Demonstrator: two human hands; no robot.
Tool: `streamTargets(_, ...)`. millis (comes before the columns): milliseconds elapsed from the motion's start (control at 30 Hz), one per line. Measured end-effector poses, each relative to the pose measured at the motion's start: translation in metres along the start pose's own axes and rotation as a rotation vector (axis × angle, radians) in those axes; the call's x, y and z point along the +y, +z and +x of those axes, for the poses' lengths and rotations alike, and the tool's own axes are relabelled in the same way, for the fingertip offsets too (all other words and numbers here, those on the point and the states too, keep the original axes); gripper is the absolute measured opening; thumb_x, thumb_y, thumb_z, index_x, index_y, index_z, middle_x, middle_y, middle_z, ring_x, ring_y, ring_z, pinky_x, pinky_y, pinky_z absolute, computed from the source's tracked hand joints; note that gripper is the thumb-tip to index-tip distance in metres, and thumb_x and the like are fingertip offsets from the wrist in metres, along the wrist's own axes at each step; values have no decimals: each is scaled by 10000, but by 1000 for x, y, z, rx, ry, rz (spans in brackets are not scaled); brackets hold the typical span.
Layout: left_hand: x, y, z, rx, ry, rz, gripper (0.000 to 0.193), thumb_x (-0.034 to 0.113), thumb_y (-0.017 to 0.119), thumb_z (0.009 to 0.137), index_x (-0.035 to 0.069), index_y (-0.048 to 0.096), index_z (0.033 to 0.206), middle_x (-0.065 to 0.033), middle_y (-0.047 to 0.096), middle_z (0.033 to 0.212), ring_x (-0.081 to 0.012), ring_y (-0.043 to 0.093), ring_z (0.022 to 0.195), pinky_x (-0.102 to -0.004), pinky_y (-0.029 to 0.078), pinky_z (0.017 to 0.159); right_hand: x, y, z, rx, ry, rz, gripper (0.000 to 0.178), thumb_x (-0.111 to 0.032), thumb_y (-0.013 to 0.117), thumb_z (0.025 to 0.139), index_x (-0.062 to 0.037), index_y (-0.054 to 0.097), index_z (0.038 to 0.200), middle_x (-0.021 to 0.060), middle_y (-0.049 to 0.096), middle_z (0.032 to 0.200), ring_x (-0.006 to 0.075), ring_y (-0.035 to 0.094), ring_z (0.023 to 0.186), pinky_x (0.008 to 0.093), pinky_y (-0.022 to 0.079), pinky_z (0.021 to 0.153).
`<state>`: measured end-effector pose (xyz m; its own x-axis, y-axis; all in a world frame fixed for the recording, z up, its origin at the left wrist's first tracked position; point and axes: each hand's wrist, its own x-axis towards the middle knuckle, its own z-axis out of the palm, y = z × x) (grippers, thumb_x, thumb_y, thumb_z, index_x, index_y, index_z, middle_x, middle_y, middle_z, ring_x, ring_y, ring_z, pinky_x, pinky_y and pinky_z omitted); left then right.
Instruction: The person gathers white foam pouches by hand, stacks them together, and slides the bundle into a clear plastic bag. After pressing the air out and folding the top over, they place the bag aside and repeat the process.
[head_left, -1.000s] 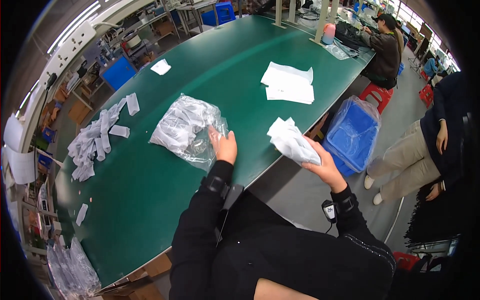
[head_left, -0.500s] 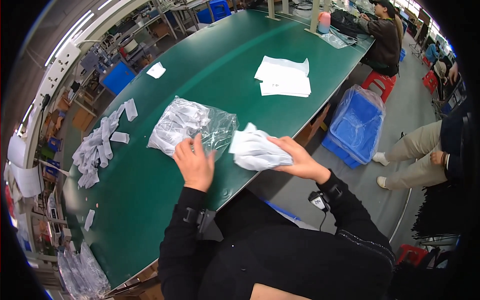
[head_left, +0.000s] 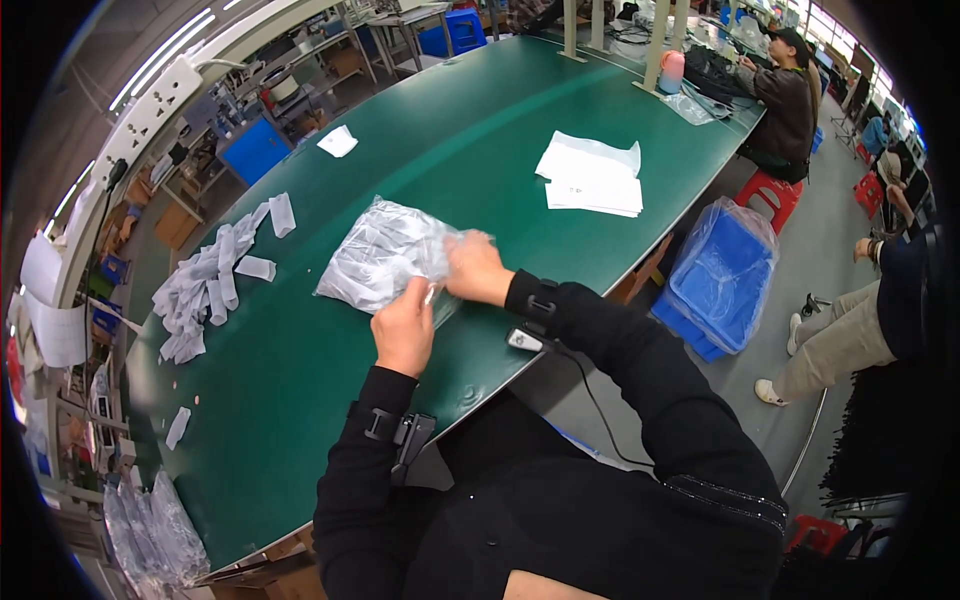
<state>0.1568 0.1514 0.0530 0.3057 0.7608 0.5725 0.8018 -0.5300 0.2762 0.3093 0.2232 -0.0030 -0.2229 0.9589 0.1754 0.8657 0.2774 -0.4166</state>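
Note:
A clear plastic bag (head_left: 375, 255) stuffed with folded white pieces lies on the green table in front of me. My left hand (head_left: 402, 335) is closed at the near right corner of its mouth, pinching the plastic. Beside it, my right hand (head_left: 480, 272) is at the open end of the bag, its fingers smeared by motion and partly hidden by the plastic. Whether it holds anything cannot be made out.
Loose pale strips (head_left: 205, 285) are heaped on the left of the green table (head_left: 480, 130). White sheets (head_left: 595, 195) lie at the right, a small white piece (head_left: 338, 141) farther back. A blue crate (head_left: 722, 280) stands on the floor; one person sits beyond, another stands at right.
My right hand has moved left to the bag's mouth; the white bundle it held is no longer seen apart from the bag. My left hand has closed on the plastic.

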Motion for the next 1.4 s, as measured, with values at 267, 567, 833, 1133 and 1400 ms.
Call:
streamTargets(267,0,37,-8,-168,79,-215,158,219,561,919,73,528,970,-154,612,675,-355,634,638,-456,495,539,22,1,23,43,-159,-284,895,-456,707,726,61,382,1379,336,419,1303,437,441,1196,563,439,901)
streamTargets(567,-135,-93,-87,-216,-149,-103,212,219,651,858,58,656,997,-121,668,910,-303,653,819,-389,527,721,7,-135,-25,-436,-158,-618,322,-307,702,796,0,638,869,195,634,888,384,612,804,462,487,666)
streamTargets(833,-315,-144,-98,-275,-457,218,284,243,684,833,61,642,1048,-156,620,1034,-335,582,963,-414,485,852,-105,-58,-40,-412,-742,94,252,-191,694,811,-49,626,1008,170,600,945,345,609,874,425,504,702)
streamTargets(1133,-473,-89,52,-60,-414,432,626,564,672,772,226,559,1287,-211,334,1436,-469,228,1345,-618,312,1017,-63,16,4,-361,-785,-8,550,-338,626,862,-150,489,1360,158,421,1423,340,520,1169,401,460,927)
streamTargets(1400,-521,-59,141,-270,-781,424,891,704,680,656,367,401,1432,-157,58,1589,-452,-2,1439,-757,171,1007,-62,18,2,-473,-658,147,503,-359,610,893,-214,507,1363,135,443,1418,306,604,1033,367,504,841)
